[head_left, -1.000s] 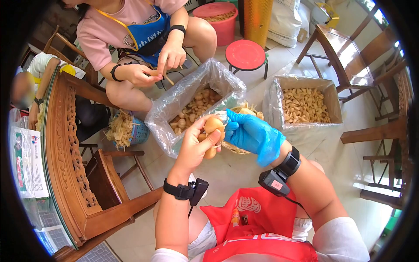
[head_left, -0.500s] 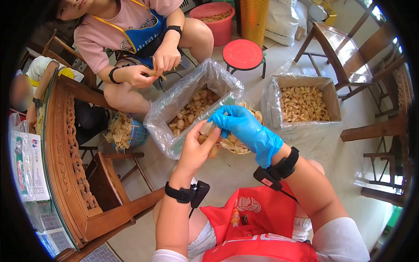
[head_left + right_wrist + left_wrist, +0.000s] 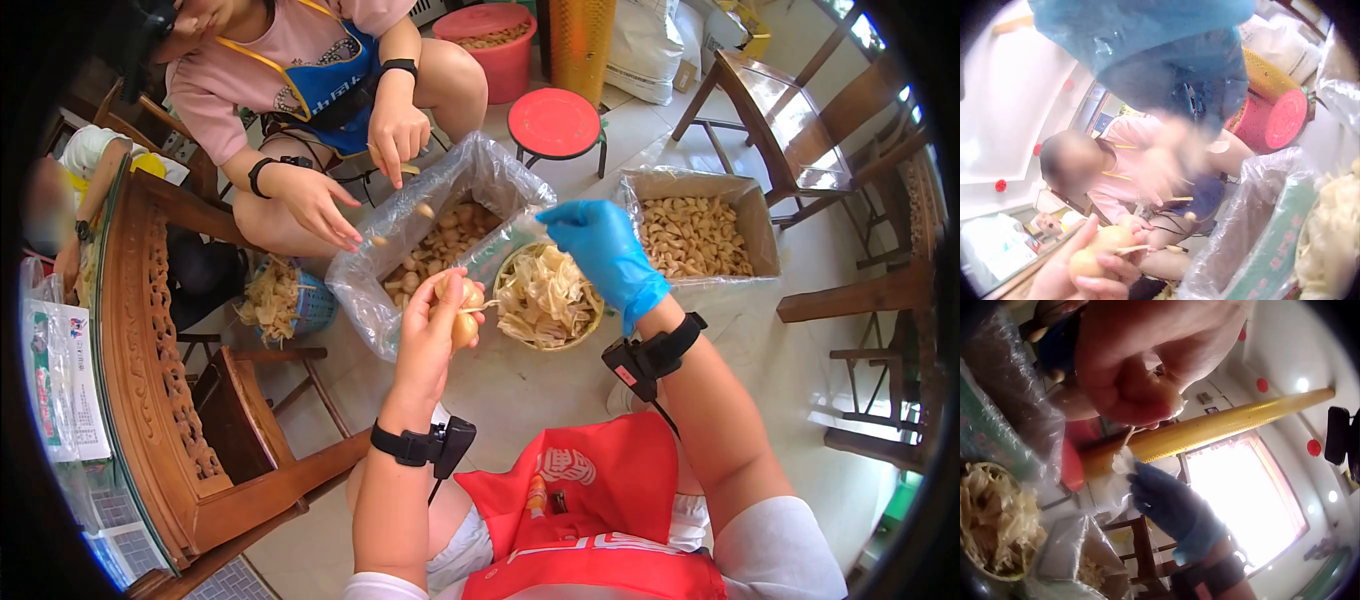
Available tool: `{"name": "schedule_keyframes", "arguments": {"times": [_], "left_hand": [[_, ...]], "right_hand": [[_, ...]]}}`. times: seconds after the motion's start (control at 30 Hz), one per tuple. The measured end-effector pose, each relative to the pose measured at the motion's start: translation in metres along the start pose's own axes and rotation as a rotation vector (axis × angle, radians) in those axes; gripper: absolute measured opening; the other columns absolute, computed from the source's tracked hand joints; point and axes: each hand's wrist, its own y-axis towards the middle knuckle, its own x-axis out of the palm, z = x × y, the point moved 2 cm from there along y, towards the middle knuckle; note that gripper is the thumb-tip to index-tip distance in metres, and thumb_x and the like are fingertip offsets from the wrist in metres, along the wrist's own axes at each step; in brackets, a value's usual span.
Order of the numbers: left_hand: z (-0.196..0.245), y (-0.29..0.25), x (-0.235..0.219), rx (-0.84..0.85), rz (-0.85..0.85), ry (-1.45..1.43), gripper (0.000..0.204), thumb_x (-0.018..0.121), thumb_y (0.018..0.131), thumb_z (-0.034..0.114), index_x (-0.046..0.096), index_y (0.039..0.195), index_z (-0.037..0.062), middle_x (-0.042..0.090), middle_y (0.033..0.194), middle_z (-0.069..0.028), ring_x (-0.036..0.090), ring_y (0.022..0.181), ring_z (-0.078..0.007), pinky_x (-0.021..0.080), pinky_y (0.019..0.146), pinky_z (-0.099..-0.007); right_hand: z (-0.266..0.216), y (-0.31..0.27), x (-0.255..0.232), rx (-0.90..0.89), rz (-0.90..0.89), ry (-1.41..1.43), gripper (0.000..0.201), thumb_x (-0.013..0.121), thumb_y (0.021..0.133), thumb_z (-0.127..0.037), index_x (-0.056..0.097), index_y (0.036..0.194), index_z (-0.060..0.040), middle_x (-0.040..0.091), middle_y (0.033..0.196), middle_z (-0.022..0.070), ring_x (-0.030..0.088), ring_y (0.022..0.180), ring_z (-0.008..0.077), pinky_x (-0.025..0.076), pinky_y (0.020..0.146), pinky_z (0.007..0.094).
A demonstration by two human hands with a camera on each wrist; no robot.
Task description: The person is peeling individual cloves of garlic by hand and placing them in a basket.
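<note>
My bare left hand [image 3: 432, 335] holds yellowish-tan rounded bulbs [image 3: 465, 328] with a thin stalk, above the near side of the lined box; the right wrist view also shows the bulbs [image 3: 1090, 262] in its fingers. Up and to the right of it, my blue-gloved right hand [image 3: 605, 255] is apart from the bulbs, over the edge of the peel basket [image 3: 505, 327]. Its fingertips pinch a whitish scrap [image 3: 1124, 461], clearest in the left wrist view. Pale strips of peel [image 3: 545, 295] fill that basket. The lined box [image 3: 360, 285] contains brownish bulbs [image 3: 460, 232].
Opposite sits a person in a blue apron, hands [image 3: 310, 200] apart over the lined box. A second box [image 3: 640, 195] of tan pieces stands right, a red stool [image 3: 555, 124] behind. Carved wooden furniture [image 3: 185, 370] and a blue basket [image 3: 316, 303] are left, a wooden chair [image 3: 775, 120] right.
My right hand has moved away from the left, up and right, with the whitish scrap, uncovering the peel basket. The other person's hands have parted, and small pieces hang in mid-air over the box.
</note>
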Motion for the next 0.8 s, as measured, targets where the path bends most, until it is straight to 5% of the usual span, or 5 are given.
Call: {"name": "schedule_keyframes", "arguments": {"times": [0.13,0.23,0.47,0.63,0.8], "left_hand": [[0.002,0.000,-0.003,-0.133,-0.017,-0.276,0.031,0.050,0.094,0.028,0.052,0.112,0.0029,0.060,0.102,-0.0113,0.057,0.075,-0.0105,0.047,0.056,-0.0214],[0.003,-0.002,0.002,-0.187,-0.042,-0.356,0.031,0.051,0.093,0.030,0.053,0.111,0.0035,0.061,0.104,-0.0121,0.058,0.074,-0.0109,0.047,0.055,-0.0216],[-0.002,-0.001,0.001,-0.174,-0.013,-0.090,0.050,0.046,0.089,0.054,0.055,0.106,0.0071,0.063,0.099,-0.0080,0.058,0.069,-0.0102,0.045,0.051,-0.0211],[-0.002,-0.003,0.003,-0.192,0.067,-0.064,0.047,0.047,0.088,0.055,0.054,0.096,0.0090,0.063,0.085,-0.0051,0.058,0.066,-0.0095,0.044,0.048,-0.0212],[-0.010,-0.003,0.002,-0.150,0.050,0.056,0.053,0.043,0.088,0.058,0.053,0.105,0.0082,0.061,0.088,-0.0034,0.060,0.067,-0.0112,0.044,0.049,-0.0212]], "right_hand": [[0.013,-0.009,0.002,-0.136,-0.230,-0.625,0.019,0.057,0.077,-0.008,0.068,0.092,-0.0057,0.064,0.090,0.0209,0.062,0.082,0.0362,0.049,0.074,0.0393],[0.025,-0.011,0.005,-0.176,-0.259,-0.837,0.025,0.059,0.078,-0.012,0.067,0.100,-0.0036,0.064,0.089,0.0212,0.062,0.081,0.0336,0.049,0.074,0.0363],[0.003,-0.016,0.012,-0.092,-0.259,-0.819,0.033,0.065,0.079,-0.022,0.064,0.107,-0.0042,0.065,0.093,0.0191,0.063,0.083,0.0315,0.049,0.075,0.0361],[-0.025,-0.027,0.031,-0.278,-0.500,-0.036,0.040,0.068,0.079,-0.034,0.062,0.103,-0.0019,0.065,0.088,0.0157,0.062,0.077,0.0256,0.049,0.073,0.0342],[-0.018,-0.038,0.047,-0.337,-0.495,-0.165,0.030,0.068,0.078,-0.020,0.063,0.103,-0.0030,0.064,0.085,0.0141,0.062,0.073,0.0235,0.049,0.069,0.0323]]}}
